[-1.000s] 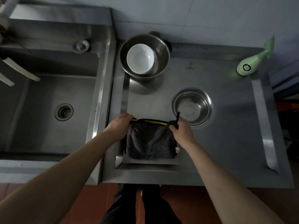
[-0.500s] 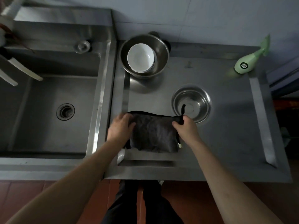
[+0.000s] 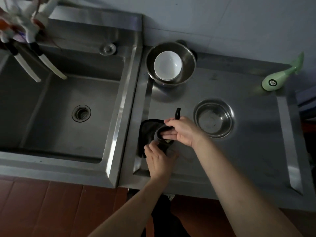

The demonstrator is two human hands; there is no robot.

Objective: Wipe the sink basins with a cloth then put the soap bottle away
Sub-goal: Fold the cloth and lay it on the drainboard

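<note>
Left hand (image 3: 158, 159), right hand (image 3: 183, 130) grip dark cloth (image 3: 149, 132); soap bottle (image 3: 275, 79) label unreadable.

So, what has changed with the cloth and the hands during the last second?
The dark cloth, spread flat between both hands before, is now bunched up. The right hand has moved toward the left side and grips its upper part; the left hand has dropped nearer the person and holds it from below. The bowls and the green soap bottle stayed in place.
</note>
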